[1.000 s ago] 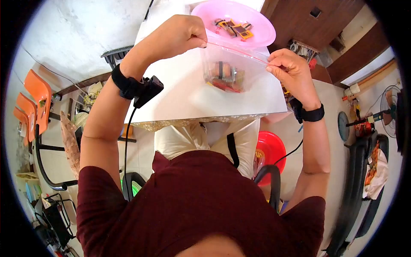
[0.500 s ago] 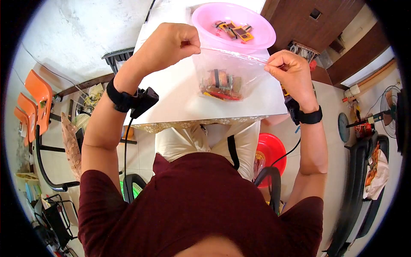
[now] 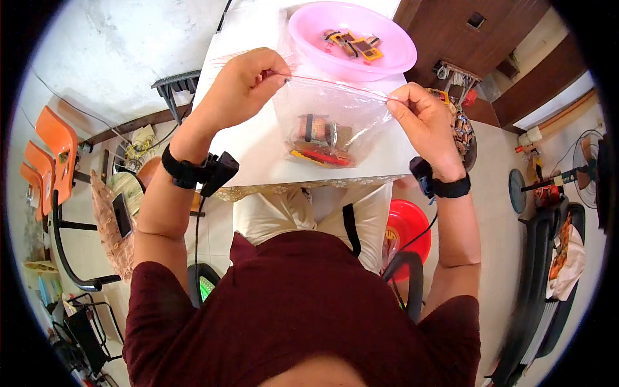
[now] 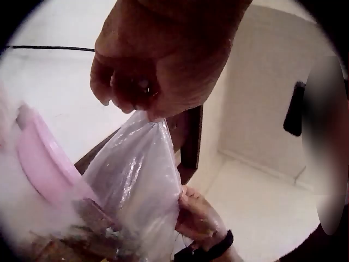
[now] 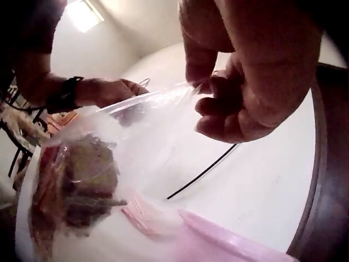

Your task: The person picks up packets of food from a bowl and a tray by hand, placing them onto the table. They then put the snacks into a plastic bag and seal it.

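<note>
A clear plastic bag (image 3: 361,122) with a red line along its top edge is stretched between both hands over the white table. The left hand (image 3: 240,87) pinches one top corner, the right hand (image 3: 425,122) the other. Small wrapped packets (image 3: 316,132) lie at the bag's bottom, with red and yellow ones lowest. In the left wrist view the bag (image 4: 136,174) hangs from the curled left hand (image 4: 158,65). The right wrist view shows the right hand (image 5: 245,82) pinching the bag's edge, and dark packets (image 5: 90,174) inside.
A pink basin (image 3: 303,39) holding several yellow and dark packets (image 3: 367,50) stands at the table's back. Below the table's right side is a red basin (image 3: 412,226). Orange chairs (image 3: 55,145) are at the left, a fan (image 3: 583,168) at the right.
Both hands have moved left and a little toward the body with the bag, and its packets now hang nearer the table's front edge. Both hands still pinch the top corners.
</note>
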Demonstrator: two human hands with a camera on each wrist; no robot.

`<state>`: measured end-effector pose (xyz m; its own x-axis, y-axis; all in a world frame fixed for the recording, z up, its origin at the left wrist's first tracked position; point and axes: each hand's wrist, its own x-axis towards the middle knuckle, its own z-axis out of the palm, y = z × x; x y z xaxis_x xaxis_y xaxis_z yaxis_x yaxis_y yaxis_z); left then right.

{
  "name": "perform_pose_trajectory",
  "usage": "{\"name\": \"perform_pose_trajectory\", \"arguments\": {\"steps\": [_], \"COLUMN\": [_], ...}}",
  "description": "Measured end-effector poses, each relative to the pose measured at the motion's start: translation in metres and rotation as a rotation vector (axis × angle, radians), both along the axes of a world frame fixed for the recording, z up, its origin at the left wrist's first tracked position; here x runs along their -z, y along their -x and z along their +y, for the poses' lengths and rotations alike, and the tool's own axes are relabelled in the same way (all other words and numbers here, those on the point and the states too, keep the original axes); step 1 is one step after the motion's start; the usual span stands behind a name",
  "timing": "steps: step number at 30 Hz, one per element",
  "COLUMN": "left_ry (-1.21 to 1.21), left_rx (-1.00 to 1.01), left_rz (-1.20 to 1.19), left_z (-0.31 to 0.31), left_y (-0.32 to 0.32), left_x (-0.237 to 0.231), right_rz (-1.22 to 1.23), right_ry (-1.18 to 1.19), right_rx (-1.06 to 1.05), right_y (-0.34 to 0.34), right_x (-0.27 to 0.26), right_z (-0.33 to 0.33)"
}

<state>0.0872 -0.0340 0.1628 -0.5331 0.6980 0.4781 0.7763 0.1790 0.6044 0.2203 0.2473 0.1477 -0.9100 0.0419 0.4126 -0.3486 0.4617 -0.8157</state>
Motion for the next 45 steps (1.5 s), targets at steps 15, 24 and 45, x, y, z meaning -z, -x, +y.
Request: {"name": "perform_pose_trajectory", "arguments": {"steps": [15,24,45], "left_ry": [-0.176,0.202,0.067], "left_rx": [-0.349,0.057,-0.038], "left_rz": [0.487,0.051,-0.045], "left_z": [0.026,0.075,-0.014], "left_y": [0.009,-0.033,0.015], "left_x": [0.005,-0.021,0.01], "right_rz": [-0.034,0.02,0.013], "right_ry": [0.834,0.535,0.471], "right_rx": [-0.085,-0.014,0.004], "right_y": [0.015,0.006,0.002], "right_x": [0.02,0.016,0.022], "right_z": [-0.049,-0.05,-0.032]}}
